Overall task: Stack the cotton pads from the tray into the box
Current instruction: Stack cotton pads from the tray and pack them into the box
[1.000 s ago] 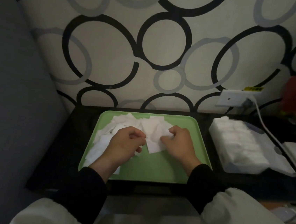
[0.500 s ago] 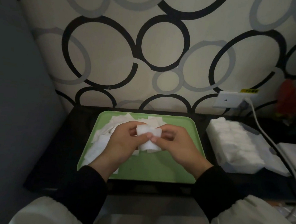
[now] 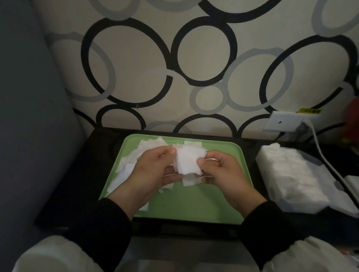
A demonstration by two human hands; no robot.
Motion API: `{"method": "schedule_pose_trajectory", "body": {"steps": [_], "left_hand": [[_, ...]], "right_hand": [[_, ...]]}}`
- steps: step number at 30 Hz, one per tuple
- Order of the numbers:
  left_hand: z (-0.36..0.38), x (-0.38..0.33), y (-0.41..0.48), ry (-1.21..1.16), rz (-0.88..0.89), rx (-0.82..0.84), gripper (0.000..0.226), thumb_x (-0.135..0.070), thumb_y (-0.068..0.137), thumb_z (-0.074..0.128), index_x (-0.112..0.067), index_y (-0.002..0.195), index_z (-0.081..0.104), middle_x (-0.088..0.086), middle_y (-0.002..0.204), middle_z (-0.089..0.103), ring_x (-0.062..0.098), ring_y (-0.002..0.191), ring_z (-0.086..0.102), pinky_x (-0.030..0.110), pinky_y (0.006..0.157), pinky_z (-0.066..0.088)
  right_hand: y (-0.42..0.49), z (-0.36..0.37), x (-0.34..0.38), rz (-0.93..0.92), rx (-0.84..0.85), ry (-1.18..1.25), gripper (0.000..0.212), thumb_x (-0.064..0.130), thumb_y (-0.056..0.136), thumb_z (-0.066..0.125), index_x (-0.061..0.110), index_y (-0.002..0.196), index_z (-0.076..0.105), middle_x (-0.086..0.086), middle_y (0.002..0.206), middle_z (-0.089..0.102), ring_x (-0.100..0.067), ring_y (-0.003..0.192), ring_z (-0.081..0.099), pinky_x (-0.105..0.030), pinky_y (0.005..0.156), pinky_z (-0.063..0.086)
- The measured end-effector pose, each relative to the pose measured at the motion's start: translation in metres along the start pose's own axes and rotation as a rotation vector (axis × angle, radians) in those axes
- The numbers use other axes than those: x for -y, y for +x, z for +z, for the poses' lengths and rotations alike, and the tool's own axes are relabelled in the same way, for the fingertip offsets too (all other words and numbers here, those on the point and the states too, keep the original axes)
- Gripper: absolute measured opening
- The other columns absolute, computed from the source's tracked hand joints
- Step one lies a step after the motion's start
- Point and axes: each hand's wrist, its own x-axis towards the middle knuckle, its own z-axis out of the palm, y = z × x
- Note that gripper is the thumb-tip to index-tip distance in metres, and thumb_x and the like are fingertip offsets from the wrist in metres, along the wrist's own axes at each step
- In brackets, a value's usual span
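A person's left hand (image 3: pixel 150 173) and right hand (image 3: pixel 225 177) pinch a sheaf of cotton pads (image 3: pixel 188 161) between thumbs and fingers above the green tray (image 3: pixel 189 205), apparently squaring its edges; the next move calls for a carry rightward to the box (image 3: pixel 299 207), already packed with pads. Thin, soft, square loose pads (image 3: pixel 126 167) litter the smooth tray's left side

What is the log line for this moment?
left hand, right hand: hold pads over tray | more pads on tray | box: pads inside
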Motion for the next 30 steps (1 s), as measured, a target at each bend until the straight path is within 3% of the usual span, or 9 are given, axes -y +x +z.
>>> {"method": "schedule_pose_trajectory", "body": {"steps": [5, 10, 18, 23, 27, 30], "left_hand": [[-0.002, 0.000, -0.001, -0.009, -0.017, 0.015, 0.019, -0.007, 0.101, 0.052, -0.016, 0.106, 0.068, 0.000, 0.086, 0.078, 0.012, 0.074, 0.074, 0.023, 0.061, 0.058], [-0.002, -0.001, -0.002, -0.008, -0.017, -0.021, 0.018, -0.003, 0.099, 0.054, -0.014, 0.101, 0.068, 0.000, 0.078, 0.077, 0.010, 0.066, 0.073, 0.021, 0.057, 0.057], [0.003, 0.004, 0.001, -0.109, -0.079, -0.061, 0.019, -0.001, 0.098, 0.055, -0.008, 0.113, 0.064, 0.013, 0.096, 0.074, 0.018, 0.068, 0.074, 0.026, 0.057, 0.059], [0.008, 0.004, 0.001, -0.097, -0.048, -0.086, 0.034, 0.004, 0.092, 0.062, -0.013, 0.121, 0.057, 0.005, 0.071, 0.069, 0.008, 0.053, 0.067, 0.021, 0.052, 0.055], [0.009, 0.008, 0.002, -0.087, -0.045, -0.077, 0.035, 0.002, 0.089, 0.066, -0.013, 0.121, 0.060, 0.011, 0.088, 0.075, 0.017, 0.069, 0.071, 0.026, 0.060, 0.058], [0.011, 0.010, 0.003, -0.060, -0.037, -0.079, 0.031, 0.002, 0.088, 0.067, -0.011, 0.115, 0.064, 0.009, 0.088, 0.076, 0.020, 0.074, 0.072, 0.030, 0.066, 0.060]], "right_hand": [[-0.004, 0.003, 0.003, 0.029, 0.051, 0.010, 0.015, 0.011, 0.097, 0.060, -0.003, 0.101, 0.062, -0.011, 0.085, 0.073, -0.024, 0.076, 0.072, -0.040, 0.077, 0.057], [-0.005, 0.005, 0.005, 0.054, 0.012, 0.066, 0.008, 0.014, 0.097, 0.059, 0.008, 0.093, 0.062, -0.006, 0.083, 0.072, -0.020, 0.075, 0.072, -0.033, 0.070, 0.057], [-0.002, 0.006, 0.007, 0.125, -0.029, 0.228, 0.011, 0.015, 0.095, 0.062, 0.015, 0.085, 0.060, -0.007, 0.087, 0.068, -0.018, 0.070, 0.065, -0.031, 0.067, 0.051], [-0.004, 0.006, 0.007, 0.105, -0.024, 0.143, 0.010, 0.016, 0.096, 0.062, 0.006, 0.099, 0.063, -0.009, 0.090, 0.069, -0.019, 0.072, 0.068, -0.031, 0.066, 0.054], [-0.006, 0.006, 0.007, 0.097, -0.003, 0.097, 0.010, 0.014, 0.094, 0.065, 0.007, 0.100, 0.062, -0.010, 0.091, 0.069, -0.020, 0.076, 0.067, -0.032, 0.068, 0.054], [-0.007, 0.006, 0.007, 0.093, 0.010, 0.097, 0.012, 0.010, 0.092, 0.066, 0.006, 0.102, 0.064, -0.010, 0.089, 0.070, -0.020, 0.078, 0.067, -0.031, 0.069, 0.054]]}}
